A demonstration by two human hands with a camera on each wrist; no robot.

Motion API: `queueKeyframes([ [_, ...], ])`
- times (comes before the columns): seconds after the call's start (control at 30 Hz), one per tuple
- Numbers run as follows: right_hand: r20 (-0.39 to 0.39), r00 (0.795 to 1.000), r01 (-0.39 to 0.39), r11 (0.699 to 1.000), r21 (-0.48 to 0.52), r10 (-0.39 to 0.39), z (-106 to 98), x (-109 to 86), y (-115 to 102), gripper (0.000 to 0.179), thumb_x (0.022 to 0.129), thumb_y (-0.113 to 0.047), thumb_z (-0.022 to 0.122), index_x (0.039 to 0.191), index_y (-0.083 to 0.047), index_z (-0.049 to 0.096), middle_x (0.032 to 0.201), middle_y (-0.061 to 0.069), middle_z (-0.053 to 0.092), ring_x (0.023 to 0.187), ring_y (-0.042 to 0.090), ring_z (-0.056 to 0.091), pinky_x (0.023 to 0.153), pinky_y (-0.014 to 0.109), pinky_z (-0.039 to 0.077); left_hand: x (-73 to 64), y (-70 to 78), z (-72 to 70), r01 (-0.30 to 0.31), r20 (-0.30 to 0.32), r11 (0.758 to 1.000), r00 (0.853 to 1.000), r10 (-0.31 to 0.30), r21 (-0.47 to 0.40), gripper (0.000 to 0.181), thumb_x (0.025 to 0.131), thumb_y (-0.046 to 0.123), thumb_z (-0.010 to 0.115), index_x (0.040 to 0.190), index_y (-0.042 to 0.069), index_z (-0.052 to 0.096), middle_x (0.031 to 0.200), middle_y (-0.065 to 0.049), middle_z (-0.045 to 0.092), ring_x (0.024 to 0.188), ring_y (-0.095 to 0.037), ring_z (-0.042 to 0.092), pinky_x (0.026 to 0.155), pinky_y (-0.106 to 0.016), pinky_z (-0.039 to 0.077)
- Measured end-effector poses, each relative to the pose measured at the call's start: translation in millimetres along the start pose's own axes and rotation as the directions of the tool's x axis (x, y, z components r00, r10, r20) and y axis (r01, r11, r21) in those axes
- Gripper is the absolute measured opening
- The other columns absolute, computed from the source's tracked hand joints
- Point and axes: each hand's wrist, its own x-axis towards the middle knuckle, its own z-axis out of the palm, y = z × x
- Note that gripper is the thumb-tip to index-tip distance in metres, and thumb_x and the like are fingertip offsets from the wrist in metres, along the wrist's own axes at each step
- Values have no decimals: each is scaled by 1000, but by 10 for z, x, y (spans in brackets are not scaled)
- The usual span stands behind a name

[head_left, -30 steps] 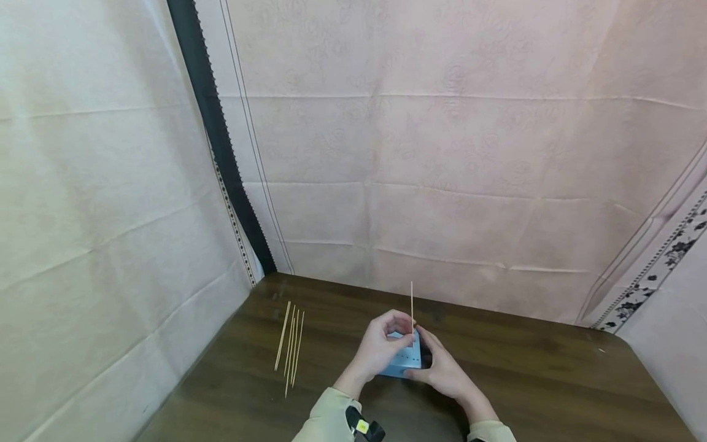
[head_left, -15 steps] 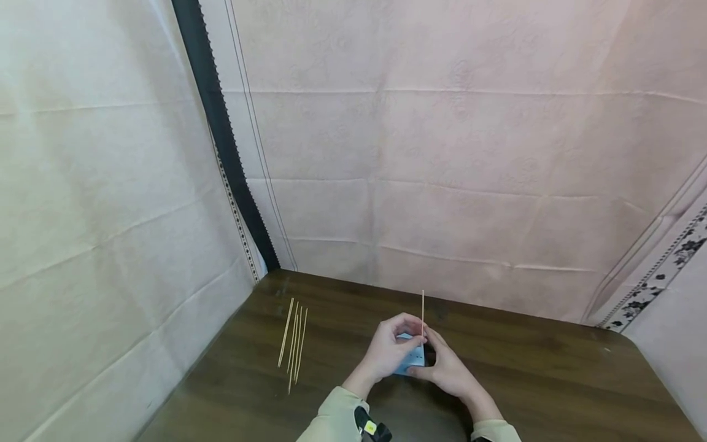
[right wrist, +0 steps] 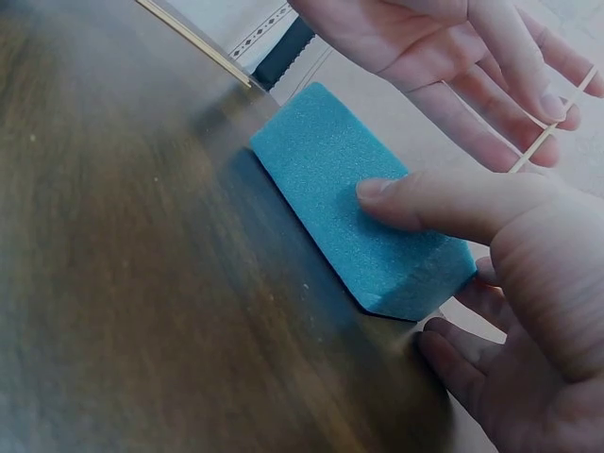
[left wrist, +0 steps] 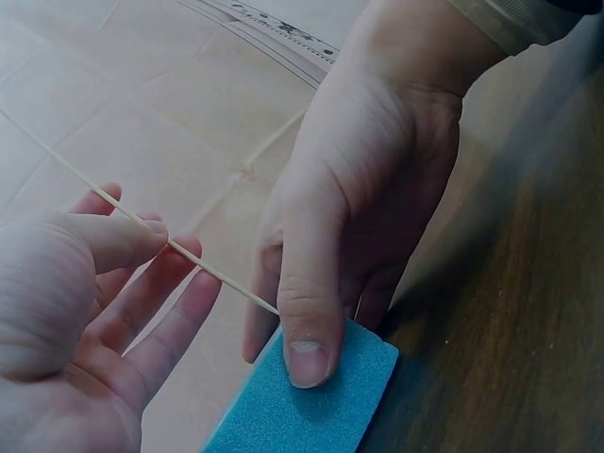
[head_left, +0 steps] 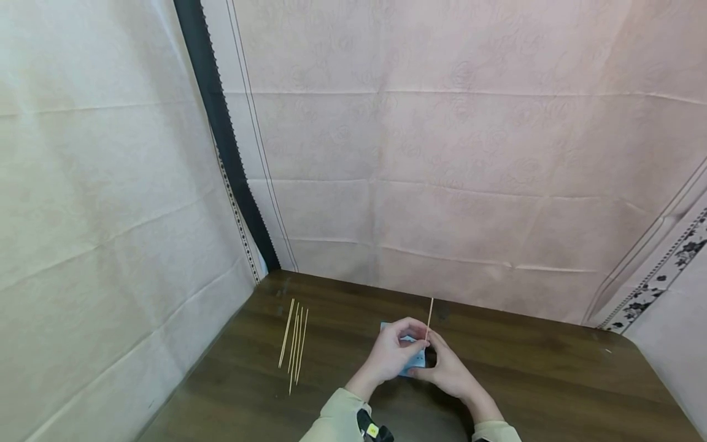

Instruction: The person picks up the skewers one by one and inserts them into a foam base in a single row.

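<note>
In the head view my left hand (head_left: 391,353) pinches a thin wooden skewer (head_left: 429,316) between thumb and fingers. The skewer stands up from the hand, leaning slightly right at its top. My right hand (head_left: 450,368) grips a blue foam block (head_left: 415,363) on the table, its thumb on the near side. Small dark holes mark the block's top, partly covered by the left hand. In the left wrist view the skewer's lower end runs down to the block (left wrist: 354,401), behind the right thumb. The right wrist view shows the block's long side (right wrist: 311,160) and the thumb pressed against it.
Several loose skewers (head_left: 286,333) lie roughly parallel on the brown wooden table (head_left: 342,301), left of the hands. Pale cloth (head_left: 442,153) hangs behind the table, and another cloth (head_left: 110,245) closes off the left side.
My left hand has shifted right across the block with the skewer. The skewer's top sits lower and now leans right instead of standing straight. The right hand keeps its grip on the block.
</note>
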Motion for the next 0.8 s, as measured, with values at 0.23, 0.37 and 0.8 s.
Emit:
queueKeyframes([
  [0.23, 2, 1000, -14, 1000, 9, 14, 11, -24, -3, 98, 85, -29, 94, 163, -6, 39, 171, 25, 26, 155, 47, 29, 118, 72, 29, -3, -12, 14, 6, 6, 1000, 1000, -5, -11, 19, 103, 12, 73, 123, 11, 74, 112, 1, 76, 105, -7, 70, 92, -28, 56],
  [0.37, -2, 1000, -17, 999, 29, 17, 10, -22, -14, 97, 84, -26, 94, 161, -5, 40, 171, 25, 27, 151, 46, 36, 117, 67, 36, 0, -16, 21, 5, 6, 1000, 1000, -5, -12, 19, 103, 10, 73, 122, 8, 74, 111, 0, 76, 103, -6, 70, 91, -27, 56],
  [0.8, -9, 1000, 0, 999, 34, 0, 7, -1, -35, 89, 84, -25, 94, 158, -12, 46, 162, 17, 41, 139, 37, 51, 111, 57, 46, 6, 1, 4, 0, 10, 1000, 1000, 0, -8, 19, 103, 8, 73, 121, 11, 74, 112, -1, 75, 103, -6, 69, 92, -26, 57],
])
